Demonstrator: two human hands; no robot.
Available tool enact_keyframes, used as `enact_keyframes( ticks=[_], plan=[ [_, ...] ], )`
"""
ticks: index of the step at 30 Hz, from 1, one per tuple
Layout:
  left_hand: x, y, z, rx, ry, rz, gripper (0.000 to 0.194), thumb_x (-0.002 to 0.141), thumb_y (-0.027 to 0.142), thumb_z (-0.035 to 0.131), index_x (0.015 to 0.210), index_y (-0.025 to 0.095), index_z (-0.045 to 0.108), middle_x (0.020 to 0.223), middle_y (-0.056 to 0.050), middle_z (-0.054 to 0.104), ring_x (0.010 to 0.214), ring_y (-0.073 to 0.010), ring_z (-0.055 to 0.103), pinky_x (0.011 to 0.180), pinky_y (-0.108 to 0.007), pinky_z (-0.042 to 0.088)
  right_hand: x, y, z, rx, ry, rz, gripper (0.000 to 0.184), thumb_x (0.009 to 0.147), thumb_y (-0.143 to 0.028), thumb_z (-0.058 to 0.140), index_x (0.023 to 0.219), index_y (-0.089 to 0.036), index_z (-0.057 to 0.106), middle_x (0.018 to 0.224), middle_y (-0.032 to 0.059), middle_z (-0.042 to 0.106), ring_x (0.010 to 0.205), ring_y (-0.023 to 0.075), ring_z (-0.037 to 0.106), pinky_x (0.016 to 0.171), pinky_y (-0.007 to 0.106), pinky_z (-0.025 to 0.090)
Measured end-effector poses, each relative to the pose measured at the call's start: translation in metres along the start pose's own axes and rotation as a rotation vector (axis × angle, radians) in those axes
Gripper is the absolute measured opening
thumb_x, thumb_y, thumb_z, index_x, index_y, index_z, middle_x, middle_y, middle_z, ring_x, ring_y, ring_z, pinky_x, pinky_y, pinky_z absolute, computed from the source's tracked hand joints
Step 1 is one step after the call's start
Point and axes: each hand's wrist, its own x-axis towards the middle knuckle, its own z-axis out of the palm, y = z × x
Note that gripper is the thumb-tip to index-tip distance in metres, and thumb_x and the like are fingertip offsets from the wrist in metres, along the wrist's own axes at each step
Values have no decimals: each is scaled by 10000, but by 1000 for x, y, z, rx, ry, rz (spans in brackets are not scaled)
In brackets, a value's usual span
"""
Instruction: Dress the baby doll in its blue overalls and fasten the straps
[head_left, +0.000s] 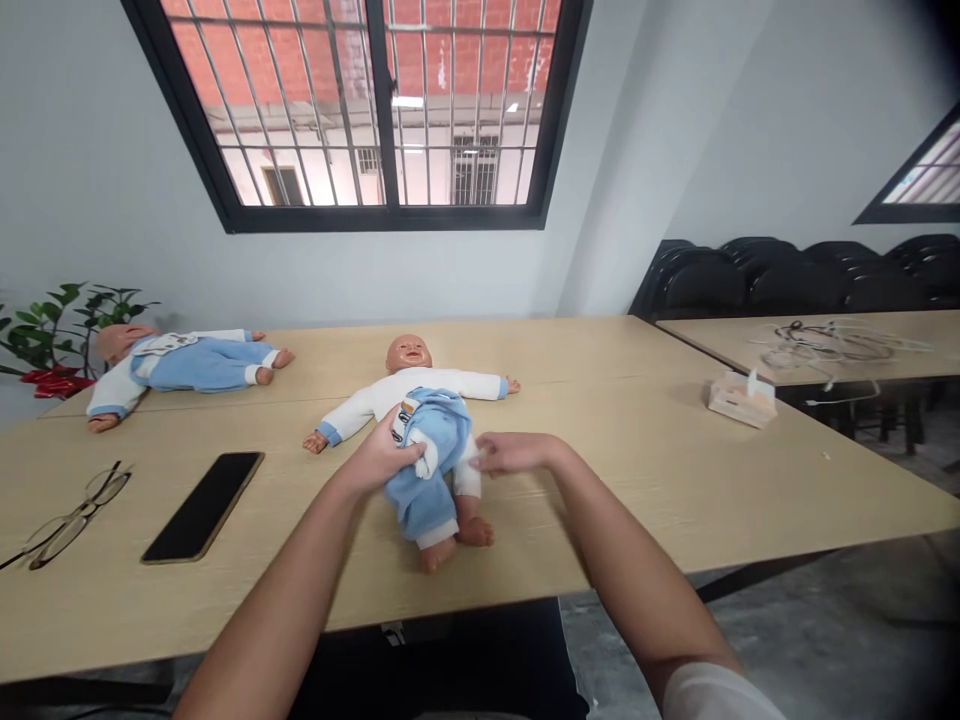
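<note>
A baby doll [411, 385] lies on its back on the wooden table [637, 450], arms spread, in a white top and blue overalls [431, 460]. My left hand [386, 455] is closed on the bunched blue overalls at the doll's waist. At the doll's other hip, my right hand [510, 452] pinches the edge of the clothing. The doll's bare feet point toward me near the table's front edge.
A second dressed doll [180, 362] lies at the far left beside a potted plant [64, 335]. A black phone [204, 505] and glasses [71, 515] lie left of me. A tissue box [741, 398] sits right; cables [832, 345] and black chairs [795, 275] behind.
</note>
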Motion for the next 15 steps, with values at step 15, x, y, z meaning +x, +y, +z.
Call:
enact_keyframes(
  ticks=[15],
  plan=[
    [-5, 16, 7, 207, -315, 59, 454, 811, 343, 743, 1238, 206, 668, 1200, -84, 726, 1119, -309, 661, 994, -419, 528, 13, 18, -21, 960, 318, 16, 398, 893, -525, 651, 1075, -173, 686, 916, 82, 724, 761, 195, 667, 572, 274, 515]
  ],
)
